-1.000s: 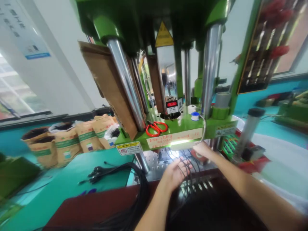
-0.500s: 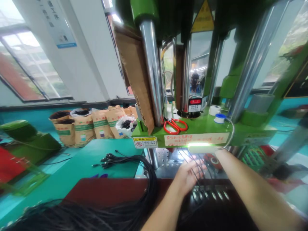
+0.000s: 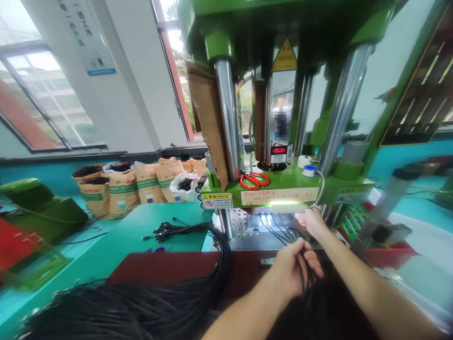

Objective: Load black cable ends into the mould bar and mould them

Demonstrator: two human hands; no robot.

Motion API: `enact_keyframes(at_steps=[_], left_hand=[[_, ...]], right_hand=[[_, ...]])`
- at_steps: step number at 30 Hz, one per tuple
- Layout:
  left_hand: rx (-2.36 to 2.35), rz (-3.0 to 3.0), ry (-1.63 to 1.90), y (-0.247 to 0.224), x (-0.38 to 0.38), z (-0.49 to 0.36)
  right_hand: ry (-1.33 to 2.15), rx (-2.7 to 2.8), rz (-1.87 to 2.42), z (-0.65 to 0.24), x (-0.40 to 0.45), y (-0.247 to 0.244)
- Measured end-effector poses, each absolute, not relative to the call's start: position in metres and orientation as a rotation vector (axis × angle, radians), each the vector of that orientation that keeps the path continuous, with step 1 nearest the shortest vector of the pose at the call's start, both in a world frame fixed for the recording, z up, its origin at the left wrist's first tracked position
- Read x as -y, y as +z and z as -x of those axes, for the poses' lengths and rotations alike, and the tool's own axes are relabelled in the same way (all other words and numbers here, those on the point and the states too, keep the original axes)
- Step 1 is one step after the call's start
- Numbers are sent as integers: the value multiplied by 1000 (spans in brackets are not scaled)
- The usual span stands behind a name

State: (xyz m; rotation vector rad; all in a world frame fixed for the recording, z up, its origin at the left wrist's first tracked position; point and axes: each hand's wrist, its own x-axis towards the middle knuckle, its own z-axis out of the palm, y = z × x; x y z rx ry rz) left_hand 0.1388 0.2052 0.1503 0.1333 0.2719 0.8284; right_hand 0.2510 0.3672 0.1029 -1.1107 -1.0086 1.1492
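My left hand (image 3: 297,271) is in front of the press, its fingers curled around several thin black cables (image 3: 278,233). These cables run back from the hand to the metal plate (image 3: 244,243) under the green press (image 3: 226,200). My right hand (image 3: 311,223) is just below the right end of the lit lamp (image 3: 287,208), beside the press opening. Its fingers look closed, but they are blurred and what they hold is hidden. A thick bundle of black cables (image 3: 222,250) curves over the dark red board (image 3: 163,267) to the left of my left hand.
Red-handled scissors (image 3: 254,180) and a blue-and-white tape spool (image 3: 309,171) lie on the press ledge. Cardboard (image 3: 208,123) leans against a steel column. Cable ends rest on the green table (image 3: 130,236); open paper sacks (image 3: 122,191) stand behind it. Red trays (image 3: 389,255) are at right.
My left hand has moved right and toward me and has closed around the cables. My right hand, hidden behind the lamp before, now shows at the press opening. The view has shifted slightly.
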Motion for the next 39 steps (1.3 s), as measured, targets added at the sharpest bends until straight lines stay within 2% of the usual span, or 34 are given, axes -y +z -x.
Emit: enact_keyframes(at_steps=[6, 13, 18, 24, 31, 36, 39], left_hand=[[-207, -57, 776, 156, -156, -125], [-322, -103, 847, 132, -98, -117], [-298, -219, 737, 114, -70, -111], [-287, -218, 710, 109, -61, -113], [-270, -208, 700, 113, -62, -109], [-260, -333, 566, 116, -53, -119], [-253, -358, 619, 122, -49, -109]], right_hand=[[1145, 865, 1101, -260, -347, 114], [1162, 885, 1147, -232, -317, 122], [1174, 917, 1201, -228, -284, 114], [1160, 882, 1243, -239, -259, 100], [1124, 828, 1318, -258, -260, 91], [1102, 843, 1389, -260, -262, 89], [1120, 903, 1425, -269, -268, 89]])
